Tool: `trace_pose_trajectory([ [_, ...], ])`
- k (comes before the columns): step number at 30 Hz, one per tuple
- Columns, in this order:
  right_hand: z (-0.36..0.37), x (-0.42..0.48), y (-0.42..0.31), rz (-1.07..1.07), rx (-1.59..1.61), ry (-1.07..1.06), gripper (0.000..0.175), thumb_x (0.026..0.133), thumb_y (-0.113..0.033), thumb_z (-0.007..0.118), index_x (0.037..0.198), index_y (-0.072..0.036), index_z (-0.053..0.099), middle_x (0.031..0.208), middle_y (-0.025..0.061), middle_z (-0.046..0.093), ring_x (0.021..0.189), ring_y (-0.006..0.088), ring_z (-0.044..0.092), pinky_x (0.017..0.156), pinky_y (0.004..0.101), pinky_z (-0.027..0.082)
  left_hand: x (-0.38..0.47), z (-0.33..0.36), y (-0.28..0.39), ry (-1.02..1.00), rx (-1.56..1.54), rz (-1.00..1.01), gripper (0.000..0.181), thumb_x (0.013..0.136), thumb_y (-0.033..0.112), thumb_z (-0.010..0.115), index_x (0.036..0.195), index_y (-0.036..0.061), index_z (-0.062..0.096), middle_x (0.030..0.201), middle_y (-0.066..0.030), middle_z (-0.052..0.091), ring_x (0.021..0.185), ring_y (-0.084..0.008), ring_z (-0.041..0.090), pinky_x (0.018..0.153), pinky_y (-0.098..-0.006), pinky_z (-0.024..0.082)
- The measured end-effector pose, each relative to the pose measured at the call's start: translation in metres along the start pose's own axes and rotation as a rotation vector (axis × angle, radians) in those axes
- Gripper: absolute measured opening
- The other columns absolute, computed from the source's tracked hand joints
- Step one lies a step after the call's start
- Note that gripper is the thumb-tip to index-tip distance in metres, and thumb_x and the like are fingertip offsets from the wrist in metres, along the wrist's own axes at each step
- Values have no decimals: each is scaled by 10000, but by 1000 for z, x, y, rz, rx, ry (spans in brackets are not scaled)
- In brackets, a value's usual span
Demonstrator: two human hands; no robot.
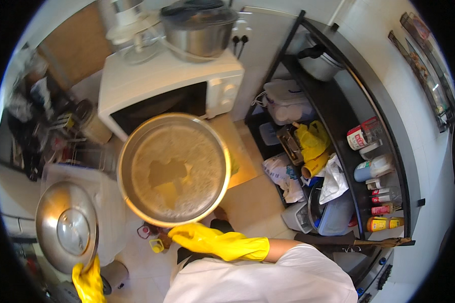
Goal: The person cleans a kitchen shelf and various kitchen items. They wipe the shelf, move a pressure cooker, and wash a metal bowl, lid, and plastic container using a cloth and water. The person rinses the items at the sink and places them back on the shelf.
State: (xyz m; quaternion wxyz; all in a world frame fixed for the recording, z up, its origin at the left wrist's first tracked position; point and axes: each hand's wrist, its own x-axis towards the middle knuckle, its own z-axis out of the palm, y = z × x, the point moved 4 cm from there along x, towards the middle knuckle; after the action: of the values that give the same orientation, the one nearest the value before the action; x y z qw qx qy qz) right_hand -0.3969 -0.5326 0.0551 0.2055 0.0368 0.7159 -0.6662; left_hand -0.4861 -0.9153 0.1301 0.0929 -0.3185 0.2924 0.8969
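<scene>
My left hand (pixel 88 283), in a yellow rubber glove, grips the lower edge of a domed metal pot lid (pixel 49 223) with a clear window-like centre. The lid is held up on its side at the left. My right hand (pixel 214 241), gloved the same way, has its curled fingers at the near rim of a wide round metal basin (pixel 126 166). Cloudy liquid (pixel 167 193) with foam and bubbles lies in the basin. The right fingertips are partly hidden, and what bears the basin from below cannot be seen.
Beyond the basin stands a white microwave oven (pixel 167 72) with a metal pot (pixel 201 41) on top. A black shelf rack (pixel 337 98) holds bottles, bags and boxes at the right. A translucent plastic bin (pixel 112 223) stands behind the lid. Small bottles (pixel 156 246) are on the tiled floor.
</scene>
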Motion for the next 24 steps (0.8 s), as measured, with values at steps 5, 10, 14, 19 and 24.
trace_pose_trajectory([
  [5, -47, -32, -20, -17, 41, -122, 287, 921, -235, 614, 1157, -75, 651, 1155, 140, 646, 1021, 269, 620, 886, 352, 486, -69, 31, -13, 335, 507, 250, 399, 916, 152, 462, 1210, -112, 517, 1217, -214, 594, 1049, -318, 598, 972, -394, 488],
  [10, -82, -51, -18, -82, 242, -82, 287, 940, -222, 607, 1168, -52, 647, 1112, 126, 672, 1019, 220, 629, 879, 331, 491, -54, 64, -26, -17, 760, 482, 423, 945, 301, 569, 1240, 0, 544, 1240, -125, 552, 1166, -270, 544, 958, -426, 489],
  [14, -122, -72, -8, -182, 249, 133, 213, 942, -156, 609, 1083, -16, 682, 1052, 119, 704, 985, 180, 649, 859, 297, 497, -29, 63, -35, -48, 783, 629, 301, 907, 204, 616, 1135, 11, 582, 1048, -103, 639, 940, -226, 631, 813, -363, 524],
  [19, -208, -61, 31, -184, 5, 784, 256, 869, -127, 653, 1102, -22, 674, 968, 146, 700, 897, 235, 670, 781, 330, 520, 4, 108, -60, 406, 1637, 1111, 360, 950, 287, 536, 1206, 38, 583, 1032, -174, 648, 945, -321, 611, 836, -398, 493],
  [24, -220, -2, 39, -254, -1026, 764, 542, 838, -250, 679, 1316, -39, 533, 1319, 218, 548, 1197, 365, 542, 1001, 397, 442, -2, 164, -144, 390, 1944, 1335, 370, 947, 233, 521, 1289, 92, 537, 1046, -277, 649, 983, -452, 613, 834, -507, 495],
])
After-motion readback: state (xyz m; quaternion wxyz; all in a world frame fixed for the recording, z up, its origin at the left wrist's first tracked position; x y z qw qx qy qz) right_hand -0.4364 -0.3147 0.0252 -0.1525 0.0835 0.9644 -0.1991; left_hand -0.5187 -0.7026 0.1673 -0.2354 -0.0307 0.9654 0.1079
